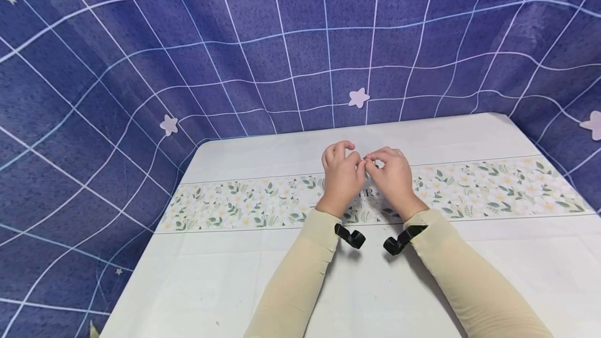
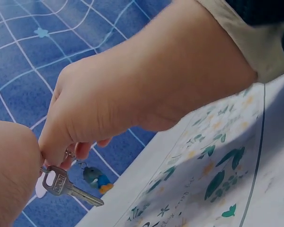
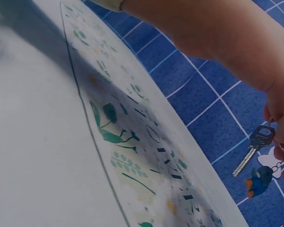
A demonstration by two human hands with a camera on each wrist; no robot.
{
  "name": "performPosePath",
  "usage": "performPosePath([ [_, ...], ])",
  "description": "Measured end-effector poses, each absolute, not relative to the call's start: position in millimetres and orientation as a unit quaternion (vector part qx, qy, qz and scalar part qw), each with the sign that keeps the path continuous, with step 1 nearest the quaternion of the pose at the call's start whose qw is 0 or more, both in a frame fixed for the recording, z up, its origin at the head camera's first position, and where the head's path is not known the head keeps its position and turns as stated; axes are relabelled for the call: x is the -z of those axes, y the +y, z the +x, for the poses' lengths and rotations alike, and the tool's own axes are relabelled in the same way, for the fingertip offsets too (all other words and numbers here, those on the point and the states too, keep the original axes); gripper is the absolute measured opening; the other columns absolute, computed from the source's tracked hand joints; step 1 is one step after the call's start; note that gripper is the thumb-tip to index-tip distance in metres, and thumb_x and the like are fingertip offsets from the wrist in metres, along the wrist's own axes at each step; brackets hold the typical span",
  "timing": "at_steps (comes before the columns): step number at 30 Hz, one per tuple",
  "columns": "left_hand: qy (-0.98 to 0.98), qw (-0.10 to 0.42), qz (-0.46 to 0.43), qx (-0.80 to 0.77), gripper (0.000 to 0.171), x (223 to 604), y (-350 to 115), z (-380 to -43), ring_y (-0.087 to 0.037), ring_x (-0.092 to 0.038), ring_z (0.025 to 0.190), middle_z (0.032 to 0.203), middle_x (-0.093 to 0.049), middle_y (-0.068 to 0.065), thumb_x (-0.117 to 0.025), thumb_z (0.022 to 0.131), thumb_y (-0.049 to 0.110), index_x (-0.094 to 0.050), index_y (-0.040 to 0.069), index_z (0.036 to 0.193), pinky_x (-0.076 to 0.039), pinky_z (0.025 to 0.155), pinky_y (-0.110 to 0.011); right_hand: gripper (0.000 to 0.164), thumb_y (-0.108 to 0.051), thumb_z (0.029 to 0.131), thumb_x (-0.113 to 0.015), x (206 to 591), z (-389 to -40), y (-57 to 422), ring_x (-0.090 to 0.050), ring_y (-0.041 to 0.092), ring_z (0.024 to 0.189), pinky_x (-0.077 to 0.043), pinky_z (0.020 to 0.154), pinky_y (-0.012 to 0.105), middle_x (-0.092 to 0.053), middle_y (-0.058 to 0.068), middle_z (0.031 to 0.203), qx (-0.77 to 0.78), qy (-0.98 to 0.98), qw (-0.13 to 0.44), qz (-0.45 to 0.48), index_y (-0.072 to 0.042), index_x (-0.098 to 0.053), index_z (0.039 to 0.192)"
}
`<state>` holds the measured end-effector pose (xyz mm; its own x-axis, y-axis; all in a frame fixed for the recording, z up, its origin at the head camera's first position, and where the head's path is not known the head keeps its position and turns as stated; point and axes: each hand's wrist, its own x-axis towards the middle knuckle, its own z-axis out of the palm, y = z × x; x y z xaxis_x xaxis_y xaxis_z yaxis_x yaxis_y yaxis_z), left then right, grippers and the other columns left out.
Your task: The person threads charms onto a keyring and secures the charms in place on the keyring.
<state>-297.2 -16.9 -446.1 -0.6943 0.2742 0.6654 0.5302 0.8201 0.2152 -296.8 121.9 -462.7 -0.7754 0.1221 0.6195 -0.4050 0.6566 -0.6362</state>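
Observation:
Over the tablecloth's printed band, my left hand [image 1: 344,175] and right hand [image 1: 392,177] meet at their fingertips. Between them hangs a silver key [image 2: 59,182], its bow up by the left fingers and its blade pointing down. Left thumb and finger pinch at the top of the key, where a bit of metal ring shows. Right fingers pinch the short chain of a keychain with a small blue, teal and orange figure [image 3: 259,181] dangling from it. In the left wrist view the right hand [image 2: 118,90] crosses the picture; fingers partly hide the ring.
A white tablecloth [image 1: 225,275] with a floral band [image 1: 263,202] covers the table. Behind and at the sides hangs a blue curtain [image 1: 300,56] with a pale grid and stars. Black wrist mounts [image 1: 350,236] stick inward from both sleeves.

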Motion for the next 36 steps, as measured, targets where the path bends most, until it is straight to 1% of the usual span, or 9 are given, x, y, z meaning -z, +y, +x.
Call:
performPosePath([
  [4,-0.9,0.311,-0.215,0.216,0.025,446.6,-16.2,-297.3,-0.029,-0.041,0.119,0.123,-0.055,-0.005,-0.066,0.097,0.021,-0.062,0.013,0.073,-0.029,0.108,-0.048,0.008,-0.01,0.085,-0.075,465.3,-297.5,120.6,-0.062,0.033,0.091,-0.046,0.085,0.047,-0.074,0.009,0.092,-0.399,-0.842,0.35,0.094,-0.004,-0.079,0.09],
  [9,-0.906,0.289,-0.206,0.232,0.028,446.5,-15.4,-298.5,-0.029,-0.039,0.121,0.123,-0.054,-0.004,-0.062,0.098,0.02,-0.058,0.014,0.072,-0.029,0.108,-0.047,0.007,-0.01,0.086,-0.075,466.1,-296.6,119.4,-0.062,0.035,0.092,-0.044,0.093,0.051,-0.072,0.01,0.091,-0.362,-0.839,0.389,0.113,-0.004,-0.078,0.089],
  [13,-0.911,0.271,-0.196,0.243,0.029,446.7,-14.5,-299.0,-0.029,-0.038,0.121,0.123,-0.053,-0.004,-0.061,0.099,0.019,-0.056,0.014,0.071,-0.03,0.107,-0.046,0.008,-0.01,0.086,-0.074,466.1,-294.9,118.9,-0.062,0.036,0.093,-0.044,0.095,0.054,-0.071,0.011,0.091,-0.327,-0.846,0.403,0.122,-0.003,-0.077,0.088],
  [16,-0.909,0.275,-0.191,0.247,0.029,447.4,-13.6,-299.2,-0.03,-0.039,0.121,0.123,-0.054,-0.005,-0.062,0.098,0.018,-0.056,0.013,0.071,-0.031,0.106,-0.046,0.009,-0.01,0.087,-0.073,466.4,-294.5,118.2,-0.062,0.038,0.095,-0.043,0.097,0.054,-0.071,0.013,0.093,-0.315,-0.848,0.405,0.131,-0.002,-0.076,0.09],
  [20,-0.903,0.288,-0.191,0.254,0.027,449.3,-12.5,-299.9,-0.031,-0.04,0.119,0.121,-0.056,-0.006,-0.062,0.097,0.018,-0.057,0.011,0.072,-0.033,0.103,-0.047,0.008,-0.007,0.089,-0.072,467.5,-295.8,116.0,-0.06,0.038,0.103,-0.037,0.105,0.056,-0.071,0.015,0.098,-0.332,-0.844,0.397,0.139,0.0,-0.075,0.092],
  [23,-0.903,0.286,-0.191,0.259,0.026,449.4,-12.2,-299.5,-0.031,-0.04,0.119,0.122,-0.055,-0.006,-0.062,0.098,0.019,-0.058,0.011,0.074,-0.034,0.102,-0.046,0.008,-0.004,0.089,-0.071,467.7,-297.1,114.4,-0.059,0.038,0.107,-0.036,0.107,0.053,-0.071,0.016,0.103,-0.369,-0.833,0.388,0.14,0.002,-0.075,0.093],
  [28,-0.903,0.283,-0.192,0.258,0.024,449.3,-13.3,-299.7,-0.03,-0.039,0.12,0.124,-0.054,-0.006,-0.063,0.099,0.02,-0.058,0.01,0.078,-0.032,0.104,-0.046,0.008,0.0,0.089,-0.071,465.6,-296.9,112.0,-0.058,0.039,0.109,-0.04,0.1,0.047,-0.07,0.017,0.107,-0.441,-0.81,0.366,0.123,0.006,-0.074,0.093],
  [32,-0.899,0.29,-0.195,0.262,0.023,450.3,-14.8,-300.7,-0.03,-0.039,0.119,0.123,-0.053,-0.007,-0.064,0.098,0.021,-0.058,0.01,0.079,-0.031,0.106,-0.046,0.009,-0.002,0.091,-0.071,462.9,-295.1,110.1,-0.057,0.037,0.111,-0.04,0.099,0.048,-0.07,0.016,0.111,-0.477,-0.805,0.338,0.098,0.005,-0.075,0.095],
  [36,-0.896,0.298,-0.195,0.265,0.021,450.5,-15.3,-301.4,-0.031,-0.039,0.118,0.123,-0.053,-0.006,-0.066,0.097,0.021,-0.059,0.01,0.08,-0.031,0.107,-0.047,0.011,-0.003,0.091,-0.072,461.3,-294.4,109.9,-0.058,0.037,0.112,-0.041,0.099,0.05,-0.07,0.016,0.113,-0.483,-0.81,0.319,0.088,0.004,-0.075,0.099],
])
